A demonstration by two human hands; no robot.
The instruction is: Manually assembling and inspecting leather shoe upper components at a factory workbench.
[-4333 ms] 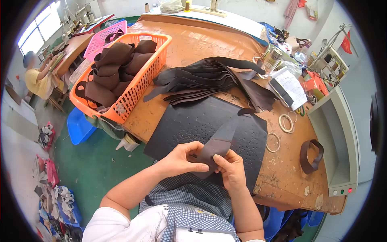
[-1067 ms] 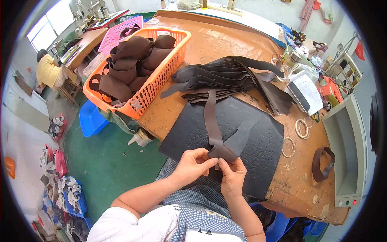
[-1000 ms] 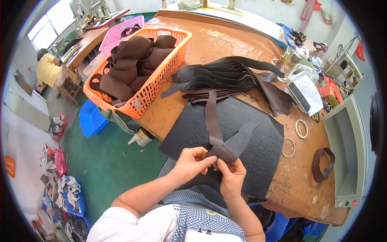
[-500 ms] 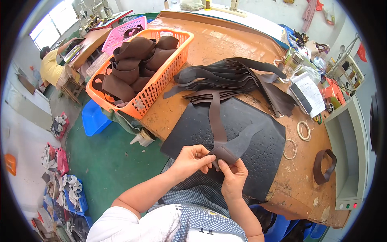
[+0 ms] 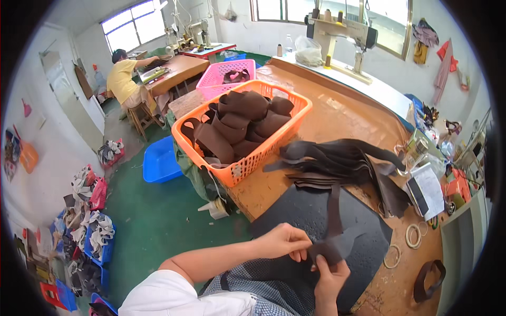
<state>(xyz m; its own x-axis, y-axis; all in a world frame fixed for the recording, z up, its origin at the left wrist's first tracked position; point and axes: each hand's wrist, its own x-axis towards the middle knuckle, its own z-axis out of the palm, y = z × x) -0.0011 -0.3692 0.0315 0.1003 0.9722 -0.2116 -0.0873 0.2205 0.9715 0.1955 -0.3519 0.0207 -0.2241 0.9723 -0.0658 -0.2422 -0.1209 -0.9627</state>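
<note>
Both hands work over a black mat [image 5: 363,242] with a pitted surface. My left hand [image 5: 284,242] is closed, its thumb and fingers pinched at the left edge of a dark brown leather-like strip [image 5: 333,248]. My right hand [image 5: 331,276] grips the lower side of that strip, thumb on top. From the held part, one tail runs away from me toward a pile of dark strips [image 5: 337,164], and a greyer end spreads to the right. Part of the held strip is hidden by my fingers.
An orange basket [image 5: 246,167] of curled brown strips stands left of the pile, a pink basket [image 5: 206,83] behind it. At right lie pale rings [image 5: 414,237], a brown loop [image 5: 428,282] and a notebook [image 5: 429,195]. A blue tub [image 5: 159,162] and a seated person [image 5: 125,79] are at left.
The view has tilted up and swung left, so the table sits lower and farther right. My left thumb, earlier on top of the folded strip, is now at its left edge.
</note>
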